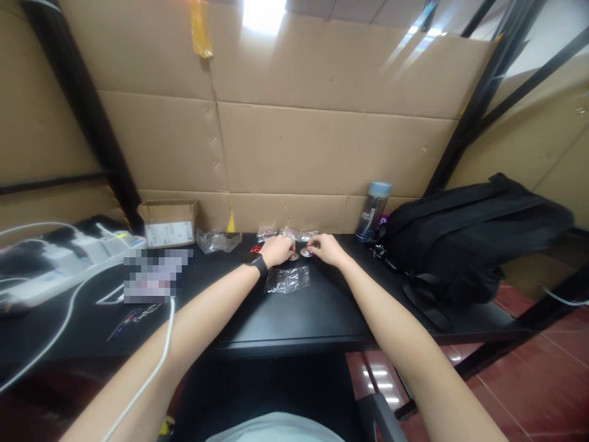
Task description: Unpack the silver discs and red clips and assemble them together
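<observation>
Both my arms reach forward to the far side of a black table (294,313). My left hand (277,250), with a black watch on its wrist, is curled shut over a small round metal piece (293,256). My right hand (324,248) pinches a second small silver disc (306,252) lying on the table. The two hands nearly meet. A small red part (255,248) lies just left of my left hand. A clear plastic bag (288,280) lies on the table just in front of both hands.
More clear bags (218,240) and a small cardboard box (169,223) stand at the back by the cardboard wall. A water bottle (373,210) and a black backpack (464,236) fill the right side. White power strips (69,258) and cables lie at the left.
</observation>
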`<state>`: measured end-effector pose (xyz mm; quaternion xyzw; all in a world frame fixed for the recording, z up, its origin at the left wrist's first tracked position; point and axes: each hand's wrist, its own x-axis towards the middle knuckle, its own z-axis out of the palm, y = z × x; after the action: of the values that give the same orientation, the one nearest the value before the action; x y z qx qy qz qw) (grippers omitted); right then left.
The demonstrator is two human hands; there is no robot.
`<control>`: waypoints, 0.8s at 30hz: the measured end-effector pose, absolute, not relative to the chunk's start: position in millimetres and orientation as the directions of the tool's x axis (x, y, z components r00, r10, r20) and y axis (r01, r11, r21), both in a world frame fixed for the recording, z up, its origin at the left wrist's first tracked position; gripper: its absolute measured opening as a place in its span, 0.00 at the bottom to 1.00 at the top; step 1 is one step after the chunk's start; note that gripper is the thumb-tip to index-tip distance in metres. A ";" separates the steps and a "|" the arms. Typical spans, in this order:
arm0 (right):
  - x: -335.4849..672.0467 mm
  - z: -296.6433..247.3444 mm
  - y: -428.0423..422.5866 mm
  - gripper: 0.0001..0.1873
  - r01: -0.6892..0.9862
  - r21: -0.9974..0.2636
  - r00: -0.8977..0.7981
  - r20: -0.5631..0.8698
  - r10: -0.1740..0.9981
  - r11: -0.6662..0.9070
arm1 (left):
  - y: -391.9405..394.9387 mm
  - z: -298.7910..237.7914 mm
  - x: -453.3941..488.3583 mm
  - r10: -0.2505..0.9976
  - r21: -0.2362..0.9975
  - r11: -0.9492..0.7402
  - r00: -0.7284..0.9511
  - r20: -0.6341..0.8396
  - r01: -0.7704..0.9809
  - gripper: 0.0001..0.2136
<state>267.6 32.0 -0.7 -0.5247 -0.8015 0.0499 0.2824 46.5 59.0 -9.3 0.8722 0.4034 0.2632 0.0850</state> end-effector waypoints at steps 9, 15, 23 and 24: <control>246.9 23.2 7.7 0.07 0.580 -0.594 -0.056 0.653 0.755 0.557 | 29.6 1.1 15.0 0.925 0.929 -0.311 0.288 0.247 0.203 0.12; 216.8 24.7 -8.9 0.13 0.408 -0.662 0.076 0.710 0.700 0.628 | 12.1 -6.6 6.7 0.943 0.982 -0.184 0.274 0.189 -0.044 0.17; 199.2 20.7 -16.6 0.13 0.327 -0.684 0.143 0.718 0.681 0.652 | 5.5 -2.3 12.8 0.930 0.949 -0.234 0.235 0.282 -0.212 0.11; 197.6 19.6 -17.3 0.12 0.335 -0.685 0.106 0.710 0.696 0.647 | 4.7 -1.9 12.6 0.925 0.944 -0.242 0.239 0.294 -0.224 0.12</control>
<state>197.6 -17.3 19.6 -0.3946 -0.6531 0.1434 0.6302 12.6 4.7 -1.9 0.5771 0.3040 0.5365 0.5354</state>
